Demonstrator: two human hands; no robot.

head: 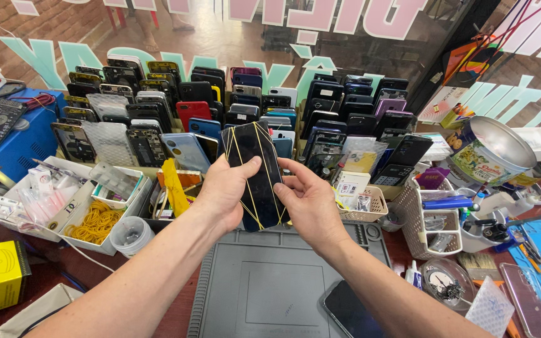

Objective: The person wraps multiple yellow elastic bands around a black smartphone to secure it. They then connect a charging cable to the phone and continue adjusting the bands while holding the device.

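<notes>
Both hands hold a dark smartphone [253, 169] upright above a grey work mat [264, 288]. Several yellow rubber bands cross over the phone's face. My left hand [223, 191] grips its left edge, with the thumb lying across the glass. My right hand [308, 200] holds the right edge, its fingers touching the side and lower part of the phone.
Racks of many phones and phone backs [220, 112] stand behind. A white box of yellow rubber bands [95, 222] sits left beside a blue machine [7, 138]. Baskets [433, 219], a tin [489, 153], brushes and tools crowd the right. Another phone [352, 313] lies on the mat's corner.
</notes>
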